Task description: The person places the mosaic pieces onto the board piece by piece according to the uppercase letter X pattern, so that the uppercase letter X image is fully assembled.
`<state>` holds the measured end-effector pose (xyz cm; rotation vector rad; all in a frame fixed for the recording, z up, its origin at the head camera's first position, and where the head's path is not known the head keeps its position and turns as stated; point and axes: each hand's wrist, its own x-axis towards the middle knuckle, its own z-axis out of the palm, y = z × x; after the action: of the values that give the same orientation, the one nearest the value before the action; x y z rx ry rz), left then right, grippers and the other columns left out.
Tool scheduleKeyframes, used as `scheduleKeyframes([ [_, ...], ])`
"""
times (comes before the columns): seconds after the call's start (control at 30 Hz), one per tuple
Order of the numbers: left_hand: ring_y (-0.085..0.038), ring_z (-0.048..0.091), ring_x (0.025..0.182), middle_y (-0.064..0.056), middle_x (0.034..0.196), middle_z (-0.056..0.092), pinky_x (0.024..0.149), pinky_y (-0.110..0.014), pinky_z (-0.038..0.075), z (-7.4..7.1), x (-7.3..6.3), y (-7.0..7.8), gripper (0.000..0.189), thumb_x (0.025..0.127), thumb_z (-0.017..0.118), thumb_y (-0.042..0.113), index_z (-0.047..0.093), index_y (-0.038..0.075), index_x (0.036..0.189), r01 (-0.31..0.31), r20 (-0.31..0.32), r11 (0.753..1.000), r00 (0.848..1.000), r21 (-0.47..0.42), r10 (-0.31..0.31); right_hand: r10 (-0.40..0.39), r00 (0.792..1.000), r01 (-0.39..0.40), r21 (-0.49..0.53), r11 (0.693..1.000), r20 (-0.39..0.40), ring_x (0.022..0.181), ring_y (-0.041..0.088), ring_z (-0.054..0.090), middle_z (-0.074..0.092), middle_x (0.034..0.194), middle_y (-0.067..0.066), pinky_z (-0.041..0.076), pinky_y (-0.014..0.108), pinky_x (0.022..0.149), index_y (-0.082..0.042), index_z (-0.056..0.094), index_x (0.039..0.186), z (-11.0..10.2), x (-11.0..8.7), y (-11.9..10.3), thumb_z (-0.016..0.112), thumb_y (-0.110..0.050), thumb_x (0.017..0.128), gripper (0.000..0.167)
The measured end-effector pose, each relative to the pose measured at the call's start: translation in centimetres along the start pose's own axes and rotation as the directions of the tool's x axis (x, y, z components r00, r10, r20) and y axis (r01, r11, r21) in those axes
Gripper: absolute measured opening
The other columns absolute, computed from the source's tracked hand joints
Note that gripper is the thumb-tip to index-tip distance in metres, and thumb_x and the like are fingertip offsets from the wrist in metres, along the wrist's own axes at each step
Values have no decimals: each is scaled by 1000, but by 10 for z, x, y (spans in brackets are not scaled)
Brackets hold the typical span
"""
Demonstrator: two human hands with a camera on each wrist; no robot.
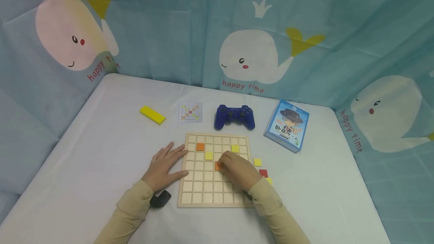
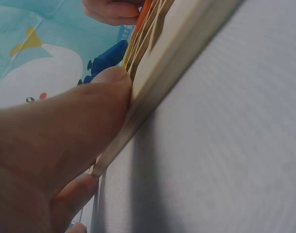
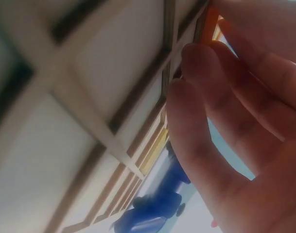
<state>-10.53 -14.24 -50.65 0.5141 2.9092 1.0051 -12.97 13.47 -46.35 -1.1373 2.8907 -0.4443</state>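
A wooden grid board (image 1: 198, 186) lies on the table before me. Spread along its left edge, my left hand (image 1: 162, 166) touches the rim with its fingertips and thumb, as the left wrist view also shows. My right hand (image 1: 240, 168) is over the board's middle, its fingers pinching an orange square tile (image 1: 217, 166) at a cell. The right wrist view shows that tile (image 3: 210, 26) partly hidden by the fingers. Another orange tile (image 1: 200, 147), a yellow tile (image 1: 208, 156) and a second yellow tile (image 1: 235, 148) sit in upper cells.
Right of the board lie a yellow tile (image 1: 257, 162), a red tile (image 1: 263, 173) and another yellow tile (image 1: 269, 180) partly under the sleeve. Behind are a yellow block (image 1: 152, 115), a coloured pattern card (image 1: 190, 112), a blue game controller (image 1: 234, 116) and a blue box (image 1: 287, 125).
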Motion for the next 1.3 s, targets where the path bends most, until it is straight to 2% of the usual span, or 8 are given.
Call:
scheduleKeyframes([
  [0.27,-37,19,144,-7,151,40,116,-58,11,-2,0,2,66,85,68,43,49,14,140,11,15,1000,1000,5,-11,-13,1000,13,6,1000,19,90,10,64,63,99,-4,55,23,82,-12,65,100,1,5,1,70,-16,88,13],
  [0.57,-37,18,145,-6,151,39,116,-57,10,-1,0,2,65,85,67,44,48,15,141,15,16,1000,1000,1,-15,-11,1000,12,-28,1000,16,84,9,62,61,96,-4,55,23,78,-11,66,98,-2,4,-1,71,-19,87,15],
  [0.77,-36,17,145,-6,152,39,116,-57,9,-1,0,1,66,85,68,44,48,15,141,15,17,1000,1000,-12,-15,13,1000,-13,-61,998,-8,82,10,62,62,95,-3,55,25,73,-11,66,99,-14,-14,0,74,-19,84,18],
  [0.93,-37,19,144,-7,151,40,116,-57,10,0,0,1,66,84,69,42,48,15,141,4,-1,1000,1000,-4,-4,104,994,-106,-68,992,-26,87,11,65,64,100,-2,56,26,76,-10,65,103,-29,-43,7,75,-16,83,24],
  [1.07,-37,18,144,-7,151,40,116,-57,9,0,1,1,67,84,70,42,48,15,141,5,8,1000,1000,-5,-5,244,969,-245,-44,969,-32,88,11,64,65,99,-2,56,28,78,-8,65,104,-37,-73,16,76,-13,81,26],
  [1.2,-37,17,145,-6,152,38,117,-56,8,0,2,0,67,84,69,43,47,16,142,17,30,1000,999,2,-17,410,912,-410,-10,912,2,84,7,60,64,98,-3,55,29,76,-10,66,105,-38,-98,26,76,-13,81,27],
  [1.3,-35,16,146,-4,153,37,118,-55,8,1,3,-1,68,84,69,45,47,17,142,37,43,999,998,13,-37,488,873,-488,6,873,17,80,7,55,64,99,-2,54,29,73,-9,65,108,-35,-111,31,77,-16,80,31],
])
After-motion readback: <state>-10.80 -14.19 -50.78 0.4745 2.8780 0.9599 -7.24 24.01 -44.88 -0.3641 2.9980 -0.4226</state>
